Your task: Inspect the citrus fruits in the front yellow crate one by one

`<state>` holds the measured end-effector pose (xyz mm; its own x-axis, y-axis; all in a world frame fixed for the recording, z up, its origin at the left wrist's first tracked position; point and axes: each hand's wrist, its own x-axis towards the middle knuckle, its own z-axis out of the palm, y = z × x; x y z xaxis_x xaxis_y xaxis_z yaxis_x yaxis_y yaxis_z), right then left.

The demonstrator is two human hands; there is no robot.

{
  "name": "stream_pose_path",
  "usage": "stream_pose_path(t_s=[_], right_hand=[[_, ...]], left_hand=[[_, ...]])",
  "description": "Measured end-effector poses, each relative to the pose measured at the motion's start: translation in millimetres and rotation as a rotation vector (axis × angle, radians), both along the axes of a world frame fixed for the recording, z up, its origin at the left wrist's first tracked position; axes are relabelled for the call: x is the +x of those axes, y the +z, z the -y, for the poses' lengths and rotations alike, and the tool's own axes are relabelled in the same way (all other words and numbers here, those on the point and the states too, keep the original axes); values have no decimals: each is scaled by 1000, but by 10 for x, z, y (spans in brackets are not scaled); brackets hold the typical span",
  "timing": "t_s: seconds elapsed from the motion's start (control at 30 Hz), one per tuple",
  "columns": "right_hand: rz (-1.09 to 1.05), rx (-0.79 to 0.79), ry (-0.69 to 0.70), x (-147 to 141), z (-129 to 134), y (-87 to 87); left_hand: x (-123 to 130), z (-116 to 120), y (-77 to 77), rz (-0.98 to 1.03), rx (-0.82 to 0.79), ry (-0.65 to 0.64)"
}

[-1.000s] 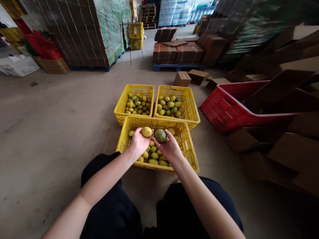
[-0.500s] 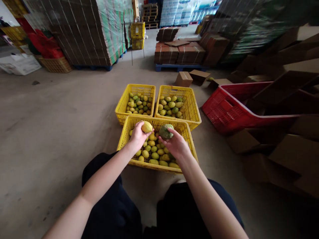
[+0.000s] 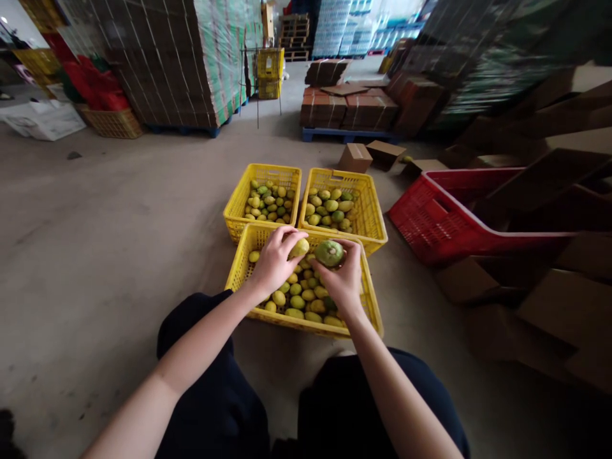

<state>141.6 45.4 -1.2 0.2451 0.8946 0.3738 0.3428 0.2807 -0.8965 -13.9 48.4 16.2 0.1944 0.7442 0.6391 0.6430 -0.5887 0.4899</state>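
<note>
My left hand (image 3: 276, 258) is closed round a yellow lemon (image 3: 299, 247), its fingers over the top and the thumb below. A larger, green lemon (image 3: 329, 253) with its stem end showing is gripped between the thumb and fingers of my right hand (image 3: 345, 273). Both fruits are held side by side above the front yellow crate (image 3: 306, 326). Inside that crate lie several yellow and greenish lemons (image 3: 296, 301), partly hidden by my hands.
Behind the front crate stand a left yellow crate (image 3: 229, 210) and a right yellow crate (image 3: 375, 204), both holding lemons. A red crate (image 3: 415, 217) and cardboard boxes (image 3: 554, 306) crowd the right side. Strapped cardboard on a blue pallet (image 3: 347, 136) sits farther back.
My left hand has moved right and turned palm down over the yellow lemon. My right hand has turned the green lemon so its stem end shows. The two fruits are closer together.
</note>
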Motion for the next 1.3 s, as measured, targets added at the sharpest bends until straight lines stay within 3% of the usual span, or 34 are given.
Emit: stream_pose_path(t_s=[0.2, 0.6, 0.73, 0.83, 0.97, 1.07, 1.17, 1.3], right_hand=[[109, 12, 12, -58, 6, -76], [45, 75, 6, -97, 10, -97], [-56, 48, 0, -114, 25, -80], [-197, -7, 68, -102, 21, -54], [-510, -181, 277, -57, 21, 38], [-757, -301, 353, -25, 17, 124], [-920, -427, 385, -9, -7, 185], [-1018, -620, 355, -17, -37, 189]], left_hand=[[0, 3, 4, -51, 17, -20], [5, 14, 2, -10, 43, -33], [14, 8, -9, 117, -2, -9], [5, -21, 25, 340, -188, -31], [-31, -80, 92, 869, -638, -293], [-52, -100, 123, 1179, -873, -392], [-45, -101, 136, 1297, -1043, -377], [-4, -105, 144, 1405, -1281, -214]])
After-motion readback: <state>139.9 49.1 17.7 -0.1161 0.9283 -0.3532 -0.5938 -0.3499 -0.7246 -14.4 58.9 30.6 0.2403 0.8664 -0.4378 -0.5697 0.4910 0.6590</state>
